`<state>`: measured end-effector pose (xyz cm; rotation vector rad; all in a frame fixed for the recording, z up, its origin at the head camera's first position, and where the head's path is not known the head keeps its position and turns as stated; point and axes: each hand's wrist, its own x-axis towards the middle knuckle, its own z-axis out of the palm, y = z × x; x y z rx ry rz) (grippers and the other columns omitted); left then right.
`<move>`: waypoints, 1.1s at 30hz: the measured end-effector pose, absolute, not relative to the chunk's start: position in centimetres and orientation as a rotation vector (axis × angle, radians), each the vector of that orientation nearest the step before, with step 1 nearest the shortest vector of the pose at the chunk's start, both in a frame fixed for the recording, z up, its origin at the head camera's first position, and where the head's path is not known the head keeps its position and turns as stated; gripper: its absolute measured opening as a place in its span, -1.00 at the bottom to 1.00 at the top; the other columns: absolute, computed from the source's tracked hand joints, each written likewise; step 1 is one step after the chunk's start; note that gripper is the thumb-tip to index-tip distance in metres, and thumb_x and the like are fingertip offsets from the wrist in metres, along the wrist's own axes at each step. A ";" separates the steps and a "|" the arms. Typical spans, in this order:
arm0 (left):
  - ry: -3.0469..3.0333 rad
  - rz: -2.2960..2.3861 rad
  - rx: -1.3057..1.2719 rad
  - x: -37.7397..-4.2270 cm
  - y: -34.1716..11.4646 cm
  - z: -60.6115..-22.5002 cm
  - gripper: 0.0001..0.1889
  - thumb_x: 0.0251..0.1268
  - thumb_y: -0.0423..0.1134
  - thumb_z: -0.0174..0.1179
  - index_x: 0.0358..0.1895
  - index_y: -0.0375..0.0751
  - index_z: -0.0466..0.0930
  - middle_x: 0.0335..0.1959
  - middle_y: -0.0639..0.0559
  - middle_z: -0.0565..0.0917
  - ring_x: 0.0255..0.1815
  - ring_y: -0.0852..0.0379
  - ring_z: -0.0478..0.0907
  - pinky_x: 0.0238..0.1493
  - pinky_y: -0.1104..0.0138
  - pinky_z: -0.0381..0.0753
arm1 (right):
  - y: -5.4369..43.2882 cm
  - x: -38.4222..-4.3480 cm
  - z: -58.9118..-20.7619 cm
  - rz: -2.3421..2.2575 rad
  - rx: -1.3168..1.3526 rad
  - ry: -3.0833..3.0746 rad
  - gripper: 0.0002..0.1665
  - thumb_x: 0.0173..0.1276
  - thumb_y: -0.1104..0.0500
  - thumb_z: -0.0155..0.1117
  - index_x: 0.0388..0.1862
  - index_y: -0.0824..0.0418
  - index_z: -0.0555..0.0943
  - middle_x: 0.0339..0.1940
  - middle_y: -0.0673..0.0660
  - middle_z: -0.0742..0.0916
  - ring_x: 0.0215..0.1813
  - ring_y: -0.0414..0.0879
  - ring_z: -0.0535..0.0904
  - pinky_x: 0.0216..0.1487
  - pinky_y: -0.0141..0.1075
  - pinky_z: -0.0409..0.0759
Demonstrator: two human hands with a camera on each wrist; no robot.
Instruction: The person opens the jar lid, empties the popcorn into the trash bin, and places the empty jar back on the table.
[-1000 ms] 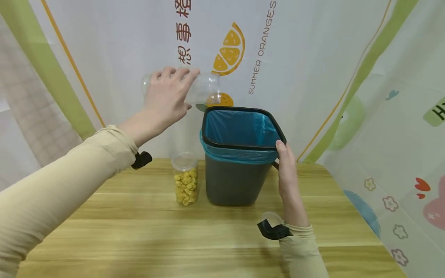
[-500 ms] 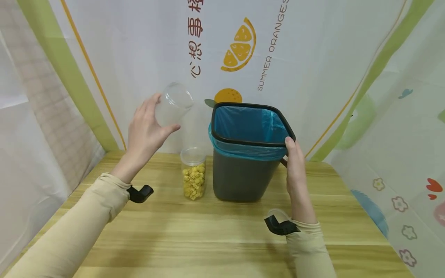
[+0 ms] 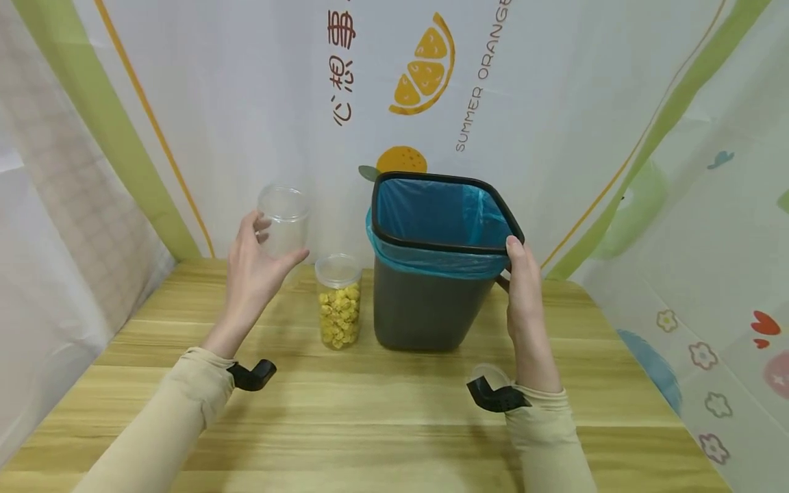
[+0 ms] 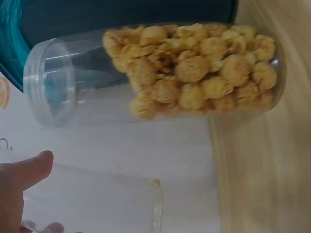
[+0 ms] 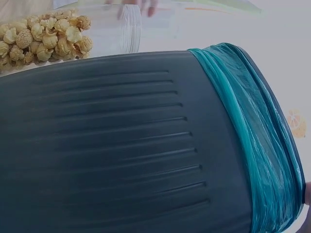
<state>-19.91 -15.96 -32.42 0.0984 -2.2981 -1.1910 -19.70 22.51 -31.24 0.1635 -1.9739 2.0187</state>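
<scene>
My left hand [image 3: 251,277] holds an empty-looking clear plastic jar [image 3: 285,229], upright, fingers on its left side and thumb on its right. A small yellowish speck shows on the jar's bottom edge in the left wrist view. Just to its right stands a clear jar of yellow popcorn [image 3: 339,315], about two-thirds full; it fills much of the left wrist view too. Beside that is a dark grey trash bin [image 3: 425,311] with a blue bag [image 3: 425,263] folded over its rim. My right hand [image 3: 524,294] grips the bin's right front corner, thumb on the black rim.
Everything stands on a wooden table [image 3: 370,424]. A clear round lid [image 3: 491,374] lies near my right wrist, partly behind the black wrist mount [image 3: 496,397]. A printed white curtain [image 3: 296,82] hangs close behind the bin.
My left hand has brought the clear jar from sideways near the bin's opening to upright, moving it left and down, left of the popcorn jar. My right hand stays on the bin.
</scene>
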 end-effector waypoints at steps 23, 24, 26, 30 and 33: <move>-2.383 -1.383 0.240 -20.3 -15.9 -39.6 0.10 0.11 0.04 0.54 0.62 -0.13 0.01 0.53 -0.20 0.36 0.49 -0.29 0.39 0.41 -0.21 0.46 | 22.3 -19.7 -31.1 2.004 0.111 -1.987 -0.26 0.56 -0.31 -0.05 0.54 0.04 0.36 0.54 0.10 0.39 0.52 0.12 0.26 0.58 0.22 0.18; -2.382 -1.388 0.239 -20.3 -15.9 -39.7 0.10 0.11 0.04 0.54 0.62 -0.14 0.01 0.53 -0.20 0.36 0.49 -0.29 0.39 0.41 -0.21 0.46 | 22.3 -19.7 -31.1 2.006 0.110 -1.982 -0.26 0.56 -0.30 -0.04 0.54 0.05 0.37 0.54 0.10 0.39 0.52 0.11 0.26 0.58 0.22 0.17; -2.381 -1.391 0.237 -20.4 -15.9 -39.9 0.10 0.11 0.04 0.54 0.61 -0.14 0.03 0.52 -0.20 0.36 0.49 -0.29 0.39 0.40 -0.22 0.46 | 22.3 -19.7 -31.1 2.001 0.113 -1.977 -0.26 0.55 -0.30 -0.04 0.53 0.06 0.37 0.53 0.10 0.40 0.51 0.12 0.27 0.58 0.23 0.18; -2.369 -1.388 0.233 -20.4 -15.8 -40.3 0.08 0.11 0.02 0.54 0.60 -0.17 0.05 0.51 -0.21 0.38 0.49 -0.28 0.39 0.40 -0.22 0.46 | 22.2 -19.6 -31.1 1.980 0.109 -1.992 -0.26 0.55 -0.31 -0.05 0.53 0.06 0.38 0.52 0.11 0.42 0.50 0.13 0.29 0.56 0.25 0.19; -2.363 -1.396 0.226 -20.4 -15.7 -40.6 0.07 0.12 0.01 0.54 0.60 -0.18 0.04 0.51 -0.22 0.37 0.49 -0.29 0.39 0.40 -0.22 0.46 | 22.3 -19.6 -31.0 1.971 0.103 -2.005 -0.26 0.56 -0.31 -0.08 0.54 0.05 0.37 0.54 0.12 0.40 0.51 0.14 0.28 0.57 0.26 0.19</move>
